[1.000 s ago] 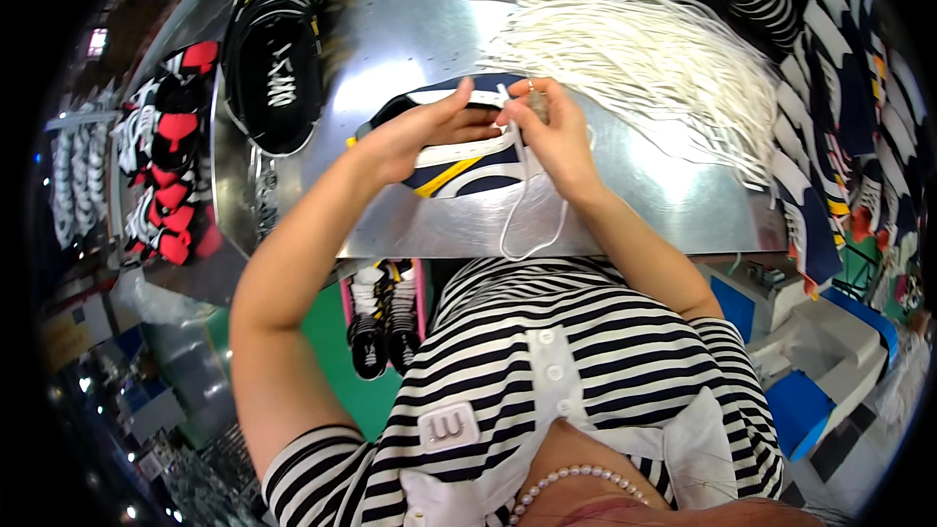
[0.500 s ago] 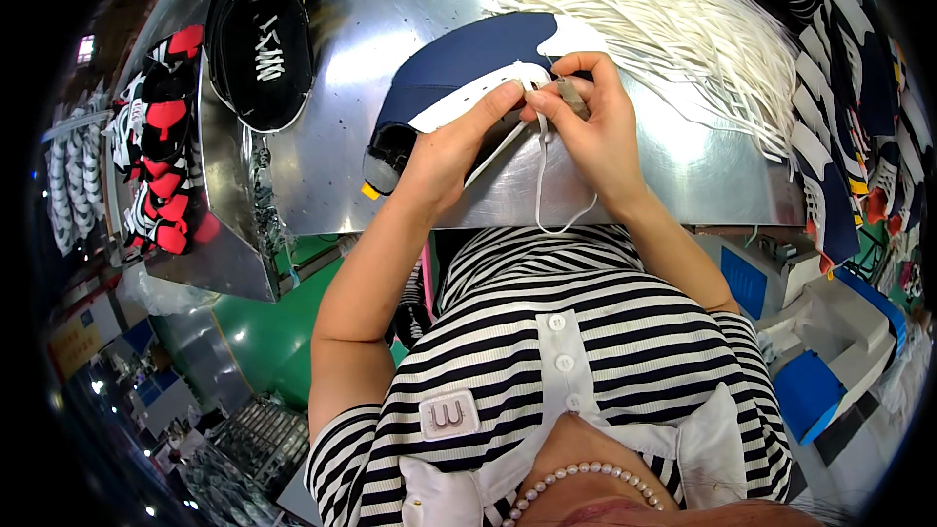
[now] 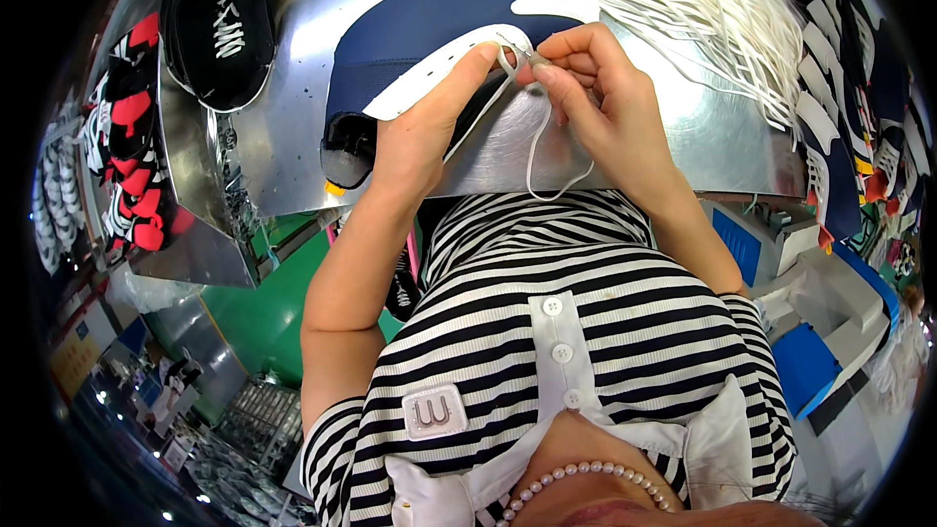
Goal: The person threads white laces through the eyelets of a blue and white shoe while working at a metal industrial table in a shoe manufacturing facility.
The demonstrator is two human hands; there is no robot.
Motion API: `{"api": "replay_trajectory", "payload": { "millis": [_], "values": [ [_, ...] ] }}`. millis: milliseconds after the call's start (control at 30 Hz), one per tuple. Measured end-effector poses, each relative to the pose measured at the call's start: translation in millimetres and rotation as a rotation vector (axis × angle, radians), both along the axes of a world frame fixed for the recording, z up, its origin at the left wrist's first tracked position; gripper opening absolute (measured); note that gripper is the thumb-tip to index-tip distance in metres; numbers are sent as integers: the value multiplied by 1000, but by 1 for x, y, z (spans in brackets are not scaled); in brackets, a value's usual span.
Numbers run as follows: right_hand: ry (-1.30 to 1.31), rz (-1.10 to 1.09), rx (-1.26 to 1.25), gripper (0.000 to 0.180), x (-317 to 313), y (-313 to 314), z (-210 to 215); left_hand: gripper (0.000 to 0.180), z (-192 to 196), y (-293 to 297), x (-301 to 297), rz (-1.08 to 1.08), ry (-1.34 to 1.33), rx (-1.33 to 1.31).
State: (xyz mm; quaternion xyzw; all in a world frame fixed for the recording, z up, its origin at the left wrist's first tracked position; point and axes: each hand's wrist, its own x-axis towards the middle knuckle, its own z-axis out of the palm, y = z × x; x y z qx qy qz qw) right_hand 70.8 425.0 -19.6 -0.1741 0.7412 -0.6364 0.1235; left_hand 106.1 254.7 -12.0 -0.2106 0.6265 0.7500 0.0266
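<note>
A navy and white shoe upper (image 3: 420, 24) lies on the metal table, its white eyelet strip (image 3: 429, 78) facing me. My left hand (image 3: 425, 127) is closed on the strip's near edge, thumb on top by the end eyelets. My right hand (image 3: 620, 102) is closed in a pinch beside that end. Between its fingertips is a small grey-brown tool with a thin metal tip, mostly hidden by the fingers. A white shoelace (image 3: 532, 151) runs from the eyelets near both hands. Part of it hangs in a loop over the table's front edge.
A heap of loose white laces (image 3: 693, 15) covers the table's far right. Stacked black shoe uppers (image 3: 220, 34) stand at the left, beside red, black and white ones (image 3: 132, 137). More navy and white uppers (image 3: 830, 156) hang at the right edge.
The tool has shifted from showing plainly in my right fingers to lying at the eyelet strip's end, mostly covered. My view has shifted slightly; my left hand keeps its grip on the upper.
</note>
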Motion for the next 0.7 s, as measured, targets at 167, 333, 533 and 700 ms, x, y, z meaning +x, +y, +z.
{"api": "replay_trajectory", "payload": {
  "millis": [167,333,533,700],
  "values": [
    [-35,13,4,14,-7,0,-2,18,-5,-1,-2,-13,28,-2],
    [-27,5,-9,13,-11,-1,-5,23,1,-2,-6,-68,-43,-34],
    [218,101,214,9,-26,7,5,20,-12,4,5,-82,289,-408],
    [455,179,502,15,-37,-14,8,25,-22,6,11,-251,350,-982]
  ]
}}
